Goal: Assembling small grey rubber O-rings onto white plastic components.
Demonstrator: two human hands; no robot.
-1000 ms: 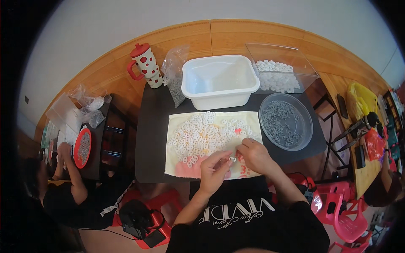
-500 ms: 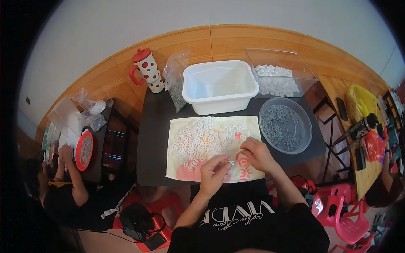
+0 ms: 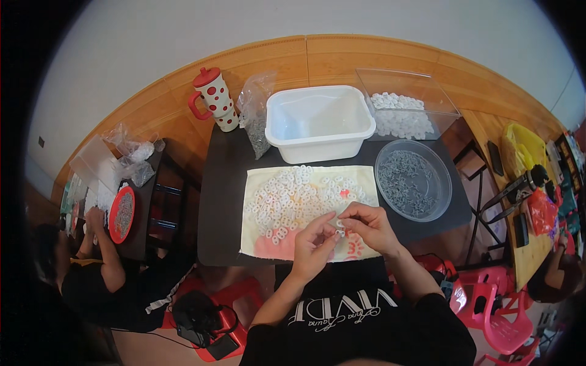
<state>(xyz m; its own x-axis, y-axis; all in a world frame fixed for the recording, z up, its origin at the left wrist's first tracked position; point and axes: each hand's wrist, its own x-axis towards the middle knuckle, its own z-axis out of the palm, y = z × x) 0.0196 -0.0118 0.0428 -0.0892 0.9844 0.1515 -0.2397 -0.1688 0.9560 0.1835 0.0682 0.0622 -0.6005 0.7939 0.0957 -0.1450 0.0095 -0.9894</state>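
Over the near edge of a cream printed cloth [image 3: 255, 238], my two hands almost meet. My left hand [image 3: 312, 247] is closed, with a small white plastic piece [image 3: 339, 232] with holes at its fingertips. Thumb and forefinger of my right hand [image 3: 372, 229] pinch together right beside that piece; whatever they hold is too small to make out. Many similar white pieces [image 3: 284, 204] lie spread over the cloth. To the right, a round clear tray [image 3: 444, 204] holds small grey nail-like parts [image 3: 406, 180].
Behind the cloth stand a white basin [image 3: 320, 152], a clear box [image 3: 439, 100] with white pieces, a bag of grey parts [image 3: 257, 137] and a spotted tumbler [image 3: 217, 104]. At the left a co-worker's hands [image 3: 94, 218] are beside a red tray [image 3: 114, 229]. Red stools [image 3: 497, 305] stand at right.
My right hand has come left and slightly down, so its fingertips now meet the white piece at my left hand. The left hand has shifted slightly right.
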